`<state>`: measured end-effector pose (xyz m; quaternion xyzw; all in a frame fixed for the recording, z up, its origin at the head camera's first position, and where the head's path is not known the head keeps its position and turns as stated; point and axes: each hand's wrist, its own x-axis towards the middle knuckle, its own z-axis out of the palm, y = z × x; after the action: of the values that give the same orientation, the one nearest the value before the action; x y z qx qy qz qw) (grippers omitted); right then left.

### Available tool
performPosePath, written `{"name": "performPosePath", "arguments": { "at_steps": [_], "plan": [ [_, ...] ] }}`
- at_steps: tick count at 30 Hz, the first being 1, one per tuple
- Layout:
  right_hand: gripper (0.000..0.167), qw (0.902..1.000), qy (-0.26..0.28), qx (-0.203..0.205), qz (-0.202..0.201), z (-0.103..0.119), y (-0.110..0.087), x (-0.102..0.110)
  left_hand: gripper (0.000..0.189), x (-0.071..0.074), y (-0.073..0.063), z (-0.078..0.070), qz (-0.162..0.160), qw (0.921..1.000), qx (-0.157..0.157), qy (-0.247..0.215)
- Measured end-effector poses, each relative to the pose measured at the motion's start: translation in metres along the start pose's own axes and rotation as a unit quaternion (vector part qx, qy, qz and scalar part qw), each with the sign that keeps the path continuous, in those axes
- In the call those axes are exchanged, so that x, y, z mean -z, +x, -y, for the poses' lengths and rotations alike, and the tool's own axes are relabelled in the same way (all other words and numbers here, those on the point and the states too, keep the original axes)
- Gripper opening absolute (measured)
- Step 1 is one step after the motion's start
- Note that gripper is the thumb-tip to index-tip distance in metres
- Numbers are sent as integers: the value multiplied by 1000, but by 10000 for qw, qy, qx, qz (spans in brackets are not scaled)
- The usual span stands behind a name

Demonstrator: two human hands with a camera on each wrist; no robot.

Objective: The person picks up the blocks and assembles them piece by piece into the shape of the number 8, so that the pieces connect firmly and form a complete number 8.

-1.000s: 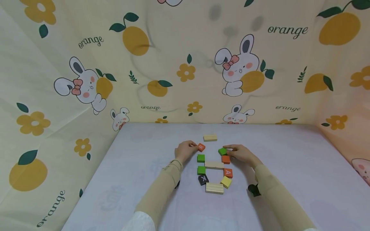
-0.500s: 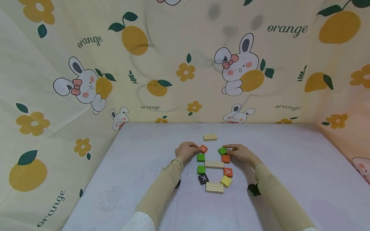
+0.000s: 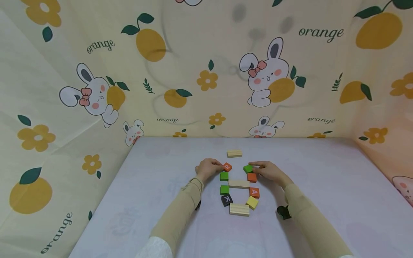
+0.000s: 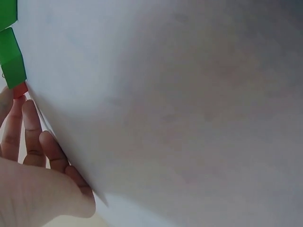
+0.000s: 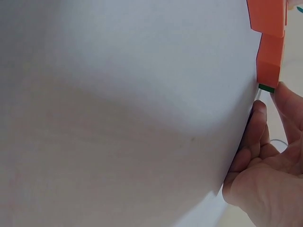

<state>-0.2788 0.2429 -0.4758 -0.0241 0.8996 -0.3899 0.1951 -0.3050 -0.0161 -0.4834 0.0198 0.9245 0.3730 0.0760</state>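
In the head view, my left hand (image 3: 208, 167) pinches the left corner of an orange letter block (image 3: 227, 167) marked R, lying turned like a diamond. My right hand (image 3: 269, 171) holds a green block (image 3: 248, 168) between thumb and index finger, just behind an orange block (image 3: 252, 177). In the left wrist view, the left fingertips (image 4: 29, 106) meet the orange block (image 4: 20, 90), mostly hidden behind a green block (image 4: 13, 66). In the right wrist view, only a sliver of the held green block (image 5: 266, 88) shows beyond the orange one.
Two green blocks (image 3: 224, 190) and a black K block (image 3: 227, 200) line the left side; an orange A block (image 3: 254, 192) and a yellow block (image 3: 252, 202) line the right. Wooden planks lie across the middle (image 3: 239, 184), at the front (image 3: 239, 209) and at the back (image 3: 234, 153).
The orange R block has shifted right and slightly nearer with my left hand, and has turned a little. My right hand stays at the green block.
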Motion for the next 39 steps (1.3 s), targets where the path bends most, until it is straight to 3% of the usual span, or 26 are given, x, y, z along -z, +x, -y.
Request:
{"name": "performPosePath", "arguments": {
  "at_steps": [23, 39],
  "plan": [
    [47, 9999, 139, 73, 40, -1, -1, 0, 21, 3, -1, 2, 187, 9998, -75, 64],
    [48, 9999, 154, -3, 13, -1, -1, -2, 21, 4, -5, 0, 121, 9999, -61, -52]
  ]
}}
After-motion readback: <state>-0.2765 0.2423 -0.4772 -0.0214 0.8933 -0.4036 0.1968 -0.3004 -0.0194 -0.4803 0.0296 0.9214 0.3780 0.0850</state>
